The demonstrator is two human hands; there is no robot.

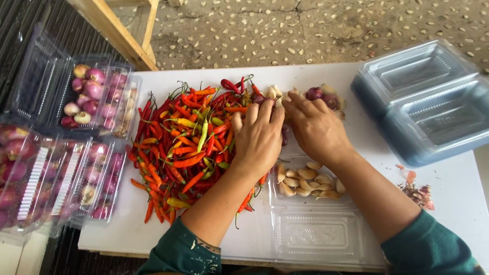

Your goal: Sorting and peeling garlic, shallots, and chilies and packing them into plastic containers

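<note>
Two hands [259, 136] [317, 128] grasping shallots [322, 95] at chili pile [186, 145] edge; garlic tray [305, 184] beneath wrists, stacked empty clamshells [425, 102] right.

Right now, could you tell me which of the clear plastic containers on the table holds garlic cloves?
The open clamshell container directly below the hands: its upper half holds peeled garlic cloves. The containers of shallots sit at left; the stacked containers at right look empty.

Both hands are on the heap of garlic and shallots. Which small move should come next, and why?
Probably lift a few pieces toward the open clear tray: both the left hand and right hand rest on the garlic and shallot heap, and the tray holds only some garlic cloves.
</note>
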